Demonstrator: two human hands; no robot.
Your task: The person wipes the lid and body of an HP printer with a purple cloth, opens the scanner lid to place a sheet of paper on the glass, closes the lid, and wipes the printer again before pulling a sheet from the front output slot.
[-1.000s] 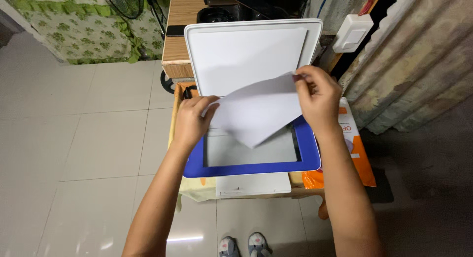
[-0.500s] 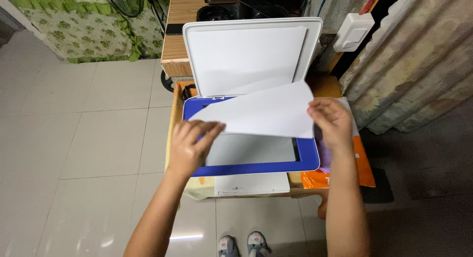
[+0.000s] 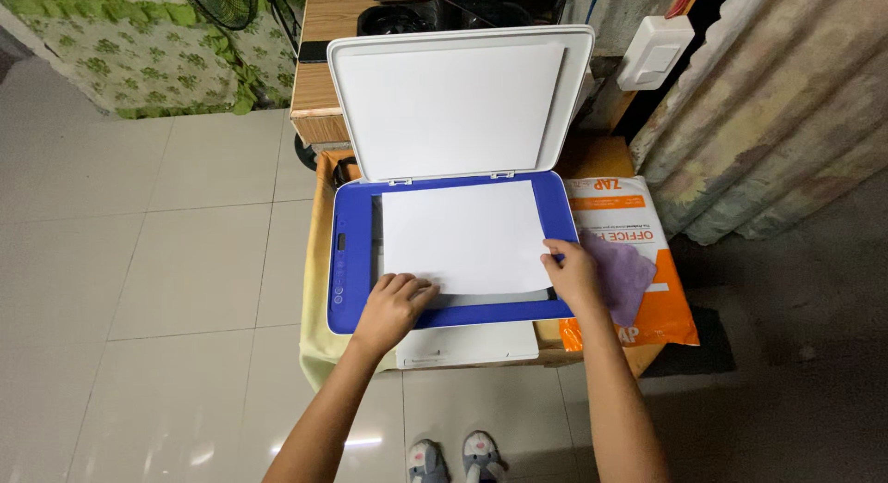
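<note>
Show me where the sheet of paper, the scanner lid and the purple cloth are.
sheet of paper [image 3: 458,235], head view, middle of the white page
scanner lid [image 3: 458,104], head view, its white inner face
purple cloth [image 3: 622,270], head view, its middle

A home room, tiled floor [image 3: 139,261], floral curtain [image 3: 139,48], standing fan [image 3: 222,0], printer [image 3: 453,242] on small wooden table [image 3: 601,154]

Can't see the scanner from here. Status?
Left hand and right hand both on the white sheet. Sheet flat on blue scanner bed. Lid up, nothing blocking.
</note>
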